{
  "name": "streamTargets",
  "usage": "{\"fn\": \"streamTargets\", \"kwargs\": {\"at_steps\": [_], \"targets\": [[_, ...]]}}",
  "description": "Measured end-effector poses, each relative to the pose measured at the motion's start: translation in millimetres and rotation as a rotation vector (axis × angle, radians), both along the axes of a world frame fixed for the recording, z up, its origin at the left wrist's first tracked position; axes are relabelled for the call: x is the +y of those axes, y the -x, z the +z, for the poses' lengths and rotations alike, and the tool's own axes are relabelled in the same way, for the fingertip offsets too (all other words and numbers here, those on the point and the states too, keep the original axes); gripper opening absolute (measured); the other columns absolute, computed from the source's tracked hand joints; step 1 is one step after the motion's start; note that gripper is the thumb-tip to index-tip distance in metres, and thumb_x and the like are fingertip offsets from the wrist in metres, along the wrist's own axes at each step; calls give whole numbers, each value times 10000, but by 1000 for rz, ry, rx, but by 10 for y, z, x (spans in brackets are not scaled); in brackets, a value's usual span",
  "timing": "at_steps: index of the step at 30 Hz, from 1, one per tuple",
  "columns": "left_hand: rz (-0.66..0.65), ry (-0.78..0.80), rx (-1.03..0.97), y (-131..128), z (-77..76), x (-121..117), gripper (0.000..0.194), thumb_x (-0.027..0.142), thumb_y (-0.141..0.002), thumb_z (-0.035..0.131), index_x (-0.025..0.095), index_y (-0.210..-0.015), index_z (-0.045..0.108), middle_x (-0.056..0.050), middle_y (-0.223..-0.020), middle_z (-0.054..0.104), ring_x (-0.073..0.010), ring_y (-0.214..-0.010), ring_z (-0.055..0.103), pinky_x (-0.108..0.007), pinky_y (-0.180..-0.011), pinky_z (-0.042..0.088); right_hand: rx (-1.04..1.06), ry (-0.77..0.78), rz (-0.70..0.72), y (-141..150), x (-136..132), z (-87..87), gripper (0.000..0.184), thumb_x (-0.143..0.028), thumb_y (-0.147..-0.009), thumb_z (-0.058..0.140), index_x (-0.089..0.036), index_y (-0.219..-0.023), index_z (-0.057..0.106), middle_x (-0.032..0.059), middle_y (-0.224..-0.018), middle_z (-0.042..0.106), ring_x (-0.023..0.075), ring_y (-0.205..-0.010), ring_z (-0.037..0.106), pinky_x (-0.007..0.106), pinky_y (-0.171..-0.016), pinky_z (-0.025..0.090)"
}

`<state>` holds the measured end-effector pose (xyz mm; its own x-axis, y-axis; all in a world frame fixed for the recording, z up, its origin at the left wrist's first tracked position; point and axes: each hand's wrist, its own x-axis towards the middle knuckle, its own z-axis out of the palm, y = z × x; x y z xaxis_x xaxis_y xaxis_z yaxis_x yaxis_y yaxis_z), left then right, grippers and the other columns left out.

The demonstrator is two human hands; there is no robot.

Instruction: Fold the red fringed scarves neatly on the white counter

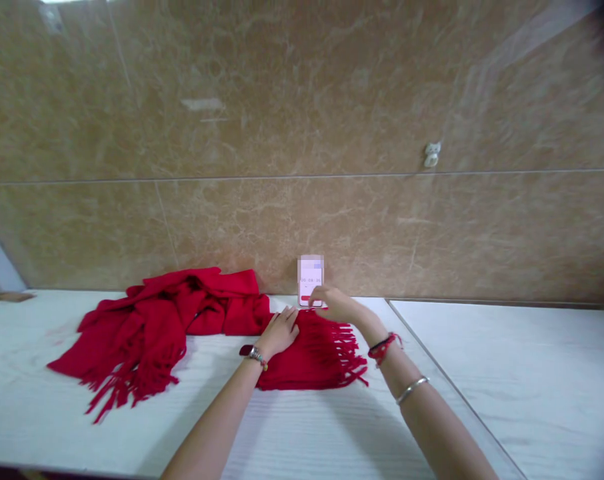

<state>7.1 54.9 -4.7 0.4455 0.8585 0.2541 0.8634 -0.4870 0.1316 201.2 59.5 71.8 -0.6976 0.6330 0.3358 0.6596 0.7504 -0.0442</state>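
Note:
A folded red scarf [315, 357] lies on the white tabletop, its fringe pointing right. My left hand [281, 331] rests flat on its upper left part, fingers stretched out. My right hand [335, 305] hovers at the scarf's far edge, in front of the lower part of a phone [311, 275]. Its fingers are bent and apart, with nothing seen between them; whether a fingertip touches the phone or the cloth I cannot tell. The phone leans upright against the wall and shows a timer-like display. To the left lies a crumpled heap of red fringed cloth [152, 327].
Behind the table [222, 427] rises a brown marble-patterned wall [232, 227]. A small white cat-shaped piece [432, 155] is fixed to it at the right. A seam [447, 377] crosses the tabletop to the right of my right arm.

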Motion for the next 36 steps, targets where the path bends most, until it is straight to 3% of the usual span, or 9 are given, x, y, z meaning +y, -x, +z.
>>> {"fn": "streamTargets", "kwargs": {"at_steps": [4, 7, 13, 16, 19, 23, 27, 31, 36], "targets": [[39, -22, -28, 46, -60, -20, 465, 221, -865, 316, 86, -1308, 356, -138, -1389, 342, -222, -1300, 264, -396, -1054, 236, -188, 77, 32, 391, -58, -293, 246, -52, -700, 466, -131, -854, 641, 95, -888, 651, 171, -832, 583, 243, -703, 423], [27, -15, -15, 64, -61, -24, 472, 199, -852, 313, 66, -1302, 362, -150, -1380, 351, -221, -1297, 270, -391, -1060, 226, -245, 150, -46, 339, -9, -367, 288, -27, -689, 453, -165, -850, 647, 60, -855, 665, 155, -768, 595, 222, -621, 406], [24, -27, -24, 35, -51, -22, 444, 191, -852, 311, 72, -1271, 399, -162, -1346, 400, -236, -1275, 313, -415, -1039, 261, -303, 238, -264, -333, 158, -50, 278, 1, -682, 472, -164, -762, 681, 59, -785, 686, 147, -728, 609, 209, -618, 411], [30, -49, -28, 22, -53, -20, 431, 178, -847, 321, 65, -1250, 419, -168, -1330, 418, -241, -1255, 346, -413, -1035, 269, -220, 170, -367, -503, 172, 86, 324, 20, -695, 433, -162, -797, 682, 68, -830, 688, 153, -776, 612, 217, -665, 421], [33, -65, -10, 17, -61, -11, 423, 171, -845, 328, 47, -1235, 433, -180, -1309, 439, -249, -1233, 377, -409, -1033, 274, -58, 66, -287, -330, 128, 52, 326, -27, -744, 423, -172, -918, 657, 73, -953, 667, 155, -883, 589, 233, -763, 416], [29, -79, -9, 23, -80, 5, 404, 168, -841, 342, 67, -1217, 453, -171, -1287, 465, -250, -1218, 395, -404, -1031, 282, -57, 27, -32, 148, 50, -218, 291, -68, -740, 468, -136, -975, 625, 106, -1007, 639, 171, -965, 556, 253, -832, 397], [10, -94, -19, 27, -91, 2, 401, 171, -841, 343, 106, -1222, 452, -135, -1285, 476, -229, -1215, 400, -380, -1029, 292, -207, 103, -89, 301, 40, -403, 300, -39, -737, 432, -157, -912, 645, 91, -941, 659, 168, -869, 596, 240, -723, 427], [22, -93, -23, 19, -86, -13, 390, 175, -845, 331, 103, -1203, 469, -138, -1265, 492, -232, -1201, 411, -385, -1021, 296, -292, 162, -256, -22, 103, -297, 328, -42, -738, 445, -204, -908, 672, 65, -926, 681, 161, -856, 614, 228, -704, 431], [43, -103, -16, 4, -75, -24, 375, 178, -848, 329, 98, -1180, 485, -142, -1245, 505, -238, -1174, 433, -382, -1006, 308, -369, 196, -488, -475, 189, -63, 283, -31, -735, 448, -150, -775, 701, 128, -827, 691, 206, -786, 638, 277, -670, 461]]}}
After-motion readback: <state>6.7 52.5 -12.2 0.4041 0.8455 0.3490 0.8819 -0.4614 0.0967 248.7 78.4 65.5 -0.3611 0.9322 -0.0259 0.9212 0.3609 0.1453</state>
